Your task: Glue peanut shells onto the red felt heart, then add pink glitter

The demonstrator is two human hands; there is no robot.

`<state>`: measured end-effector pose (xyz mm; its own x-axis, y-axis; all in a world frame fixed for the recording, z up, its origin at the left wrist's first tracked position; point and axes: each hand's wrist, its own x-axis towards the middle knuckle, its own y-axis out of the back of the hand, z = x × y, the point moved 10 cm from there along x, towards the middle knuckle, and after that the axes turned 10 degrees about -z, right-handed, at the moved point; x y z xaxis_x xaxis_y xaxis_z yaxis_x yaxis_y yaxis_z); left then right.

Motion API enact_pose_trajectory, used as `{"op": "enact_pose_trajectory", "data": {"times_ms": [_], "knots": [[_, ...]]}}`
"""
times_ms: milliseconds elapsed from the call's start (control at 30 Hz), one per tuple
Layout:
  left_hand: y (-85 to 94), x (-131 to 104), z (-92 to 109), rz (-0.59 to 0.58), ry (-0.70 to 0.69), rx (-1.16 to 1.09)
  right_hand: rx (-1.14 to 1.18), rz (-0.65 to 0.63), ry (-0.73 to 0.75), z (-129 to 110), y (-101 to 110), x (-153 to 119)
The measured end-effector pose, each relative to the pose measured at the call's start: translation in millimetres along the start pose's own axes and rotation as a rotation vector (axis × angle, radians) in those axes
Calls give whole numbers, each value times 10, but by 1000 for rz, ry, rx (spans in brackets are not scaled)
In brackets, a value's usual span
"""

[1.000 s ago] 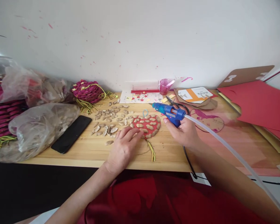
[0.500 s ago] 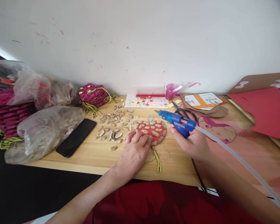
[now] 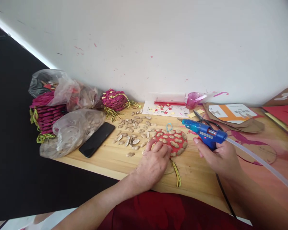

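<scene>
My left hand (image 3: 156, 159) rests with bent fingers on the left part of a red disc (image 3: 167, 143), pressing on it; the fingertips and whatever lies under them are partly hidden. Rows of peanut shells (image 3: 174, 144) cover the disc. A light-blue loop (image 3: 169, 127) sticks out at its top, and a yellow-green tassel (image 3: 177, 175) hangs from its bottom. To the right, my right hand (image 3: 220, 156) grips a blue glue gun (image 3: 204, 131) by its handle, nozzle pointing left above the table. A long translucent glue stick (image 3: 259, 161) trails from its rear.
Loose peanut shells (image 3: 131, 127) lie left of the disc, beside a black phone (image 3: 97, 139) and a plastic bag (image 3: 74, 132). Scissors (image 3: 205, 118), a pink cup (image 3: 193, 100) and a star-strewn paper (image 3: 147, 110) stand behind. A black cord (image 3: 224, 191) runs under my right arm.
The whole view has shifted, so everything appears farther right and slightly lower. My left hand stays on the disc, and my right hand keeps hold of the glue gun.
</scene>
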<state>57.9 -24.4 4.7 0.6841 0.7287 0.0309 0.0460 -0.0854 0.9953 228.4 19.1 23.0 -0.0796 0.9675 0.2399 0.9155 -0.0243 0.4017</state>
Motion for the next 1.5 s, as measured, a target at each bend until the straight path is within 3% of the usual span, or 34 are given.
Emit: {"op": "enact_pose_trajectory", "data": {"times_ms": [233,400,567,967,1200,1300,1367,1500], "knots": [[-24,10,-9,14,1,-25,13,11,-129,111,47,38],[-22,-8,-33,60,24,-23,259,25,-253,313,25,57],[-30,-19,-51,77,38,-37,421,79,-274,385,46,87],[-11,-41,-51,105,39,-72,381,38,-275,464,-11,132],[105,-290,-179,306,70,-210,218,58,-312,583,-1,152],[135,-465,-298,366,103,-345,236,55,-286,614,-8,175],[88,-539,-379,365,100,-553,286,40,-260,616,-31,195],[-193,-552,-500,210,179,-1001,297,25,-191,559,-41,220]]}}
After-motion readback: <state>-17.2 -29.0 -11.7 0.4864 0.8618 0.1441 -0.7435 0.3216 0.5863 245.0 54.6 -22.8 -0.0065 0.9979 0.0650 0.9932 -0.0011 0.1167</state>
